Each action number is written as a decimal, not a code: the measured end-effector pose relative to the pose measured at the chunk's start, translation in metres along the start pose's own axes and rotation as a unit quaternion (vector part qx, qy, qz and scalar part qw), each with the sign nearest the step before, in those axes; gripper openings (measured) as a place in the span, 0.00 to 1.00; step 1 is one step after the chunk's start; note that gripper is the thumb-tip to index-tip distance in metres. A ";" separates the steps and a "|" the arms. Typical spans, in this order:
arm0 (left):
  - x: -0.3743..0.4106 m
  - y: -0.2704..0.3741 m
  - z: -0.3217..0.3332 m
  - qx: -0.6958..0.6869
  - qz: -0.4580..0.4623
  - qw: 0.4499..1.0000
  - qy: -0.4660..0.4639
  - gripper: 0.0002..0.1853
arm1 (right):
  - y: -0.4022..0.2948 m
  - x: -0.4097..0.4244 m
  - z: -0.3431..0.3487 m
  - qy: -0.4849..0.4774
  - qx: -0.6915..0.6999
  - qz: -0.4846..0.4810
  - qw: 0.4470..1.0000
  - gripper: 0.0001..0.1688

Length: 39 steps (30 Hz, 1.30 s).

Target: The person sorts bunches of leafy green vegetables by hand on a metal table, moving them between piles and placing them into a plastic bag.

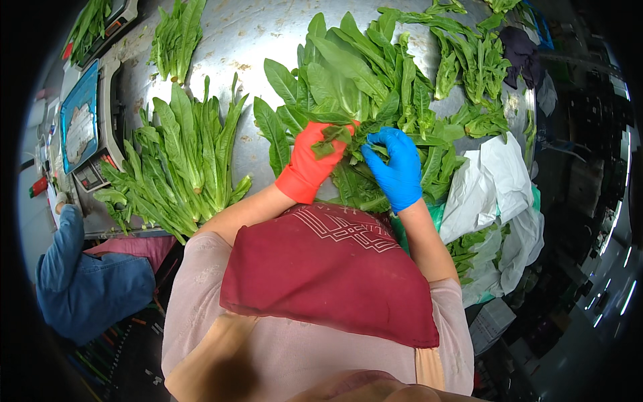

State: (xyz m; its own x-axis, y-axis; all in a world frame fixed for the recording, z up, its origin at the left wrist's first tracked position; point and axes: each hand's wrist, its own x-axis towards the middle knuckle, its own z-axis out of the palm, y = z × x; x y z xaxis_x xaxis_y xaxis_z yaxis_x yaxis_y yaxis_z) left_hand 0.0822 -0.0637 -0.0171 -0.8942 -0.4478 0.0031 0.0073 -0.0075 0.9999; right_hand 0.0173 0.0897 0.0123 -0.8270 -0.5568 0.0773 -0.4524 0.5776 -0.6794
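Observation:
My left hand [315, 158], in a red rubber glove, is closed around leafy greens, with a dark torn leaf [330, 141] hanging over its fingers. Close beside it, my right hand [395, 166], in a blue disposable glove, has thumb and fingers bent at the greens' edge; whether it pinches a leaf cannot be told. Beyond both hands spreads a large heap of long-leaved lettuce [346, 70] on the metal table [246, 35]. Loose leaves [359, 188] lie under my hands, against the maroon apron [326, 271].
Lettuce bunches [188, 151] lie at left, another [177, 42] farther back. Scales with a blue tray [80, 120] stand far left, near a co-worker's denim sleeve [63, 246]. More lettuce [474, 65] and a dark cloth [520, 55] lie back right; white plastic bags [490, 186] are at right.

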 end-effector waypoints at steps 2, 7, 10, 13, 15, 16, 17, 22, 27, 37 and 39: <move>-0.002 -0.004 -0.003 0.012 -0.013 1.000 -0.006 0.09 | -0.006 0.002 -0.001 0.007 -0.057 -0.028 0.998 0.13; 0.001 0.000 -0.005 0.034 -0.027 0.999 -0.026 0.10 | -0.013 0.003 0.000 0.013 -0.124 -0.069 0.990 0.14; 0.001 0.003 -0.002 0.045 0.019 0.998 -0.024 0.10 | -0.011 0.004 0.003 0.015 -0.129 -0.071 0.989 0.14; 0.001 0.010 -0.002 0.061 0.040 0.997 -0.027 0.10 | 0.001 0.006 0.006 0.016 -0.068 -0.061 0.996 0.13; 0.000 0.014 0.001 0.025 0.030 0.999 -0.012 0.09 | 0.013 0.010 0.008 0.028 0.013 -0.083 0.996 0.14; 0.003 0.012 -0.002 0.025 0.004 0.999 -0.025 0.10 | 0.013 0.013 0.005 0.069 0.167 0.033 0.983 0.13; 0.007 0.010 -0.008 0.026 -0.023 0.999 -0.038 0.10 | 0.011 0.017 0.000 0.106 0.314 0.148 0.932 0.12; 0.011 0.001 -0.015 -0.031 -0.094 0.995 -0.001 0.12 | 0.035 0.018 -0.034 0.215 0.467 0.252 0.820 0.13; 0.015 0.013 -0.019 -0.118 -0.117 0.983 -0.078 0.18 | 0.015 0.002 -0.021 0.029 0.392 0.186 0.900 0.18; 0.033 0.036 -0.030 -0.270 -0.296 0.877 -0.265 0.34 | -0.003 0.010 -0.008 -0.042 0.577 0.231 0.782 0.18; 0.026 0.035 -0.018 -0.342 -0.278 0.860 -0.257 0.32 | -0.006 0.008 -0.010 -0.088 0.644 0.231 0.724 0.20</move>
State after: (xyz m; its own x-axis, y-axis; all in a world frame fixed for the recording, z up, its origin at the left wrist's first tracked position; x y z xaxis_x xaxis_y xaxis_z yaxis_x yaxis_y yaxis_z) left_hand 0.0669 -0.0919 0.0175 -0.9234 0.2476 -0.2933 -0.3802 -0.6955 0.6097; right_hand 0.0105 0.0877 0.0240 -0.6847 -0.6142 -0.3922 0.6382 -0.2455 -0.7297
